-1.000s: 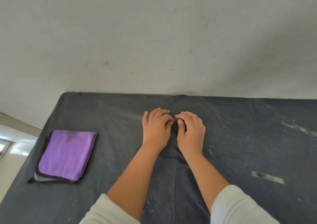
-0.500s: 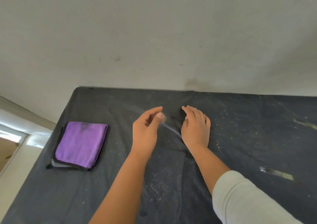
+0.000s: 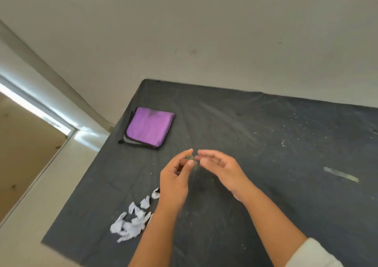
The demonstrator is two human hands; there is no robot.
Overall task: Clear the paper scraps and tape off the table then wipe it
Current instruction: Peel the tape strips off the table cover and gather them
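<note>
My left hand point(image 3: 176, 176) is raised over the dark table cover point(image 3: 276, 144) and pinches a small clear piece of tape point(image 3: 192, 158) between thumb and fingertips. My right hand point(image 3: 219, 167) hovers beside it, its fingertips meeting the same bit of tape. White paper scraps point(image 3: 133, 221) lie in a loose heap at the near left of the table. Another strip of tape point(image 3: 340, 174) is stuck flat to the cover at the right. A folded purple cloth point(image 3: 149, 126) lies at the far left.
The dark cover is dusted with small white specks. A pale wall stands behind the table. Past the table's left edge run a light floor strip and a doorway.
The tape has been peeled off the cover and lifted; both hands rose from the table and hold it together. The camera swung left and down, bringing the paper scraps into view.
</note>
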